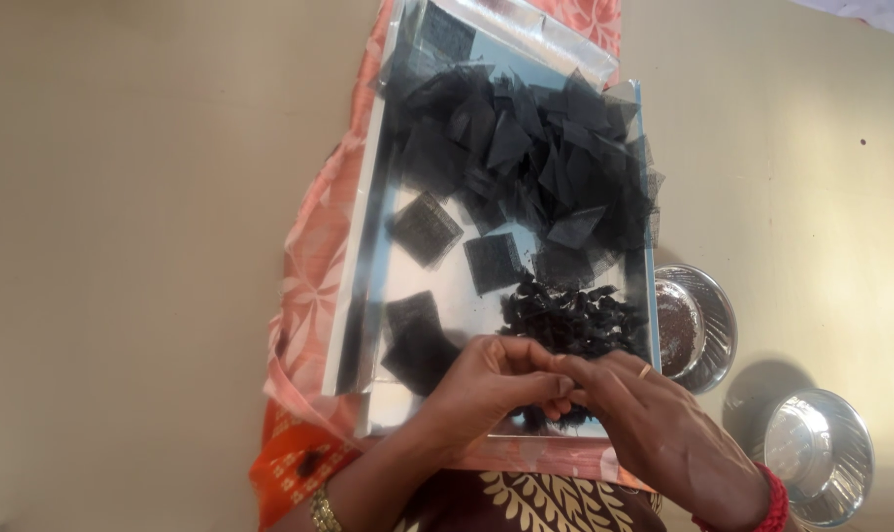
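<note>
- Head view, nearest first: the left hand (491,379) and the right hand (644,414) meet over the near edge of a shiny metal tray (368,246), fingers (526,379) pressed together tip to tip, pinching a small dark bit (563,406) between them; what exactly it is I cannot tell, since the fingers hide most of it.
- Both hands are held low, just above the tray, so anything dropped would likely land on it rather than on the cloth.
- Just beyond the fingers lies a heap of small dark twisted pieces (575,317), kept close by the right hand, within easy reach.
- To the left of that heap lie single black net squares (425,229), apart from one another and flat, which seems to make each one easy to pick up alone.
- Farther off, a loose pile of net cut-outs (526,148) fills the tray's far half, apparently as the stock.
- The tray rests on a patterned orange cloth (304,286) spread over the floor (122,246).
- To the right, on the floor, stand a steel bowl with dark powder (693,325) and an empty steel bowl (821,453), beside the right hand.
</note>
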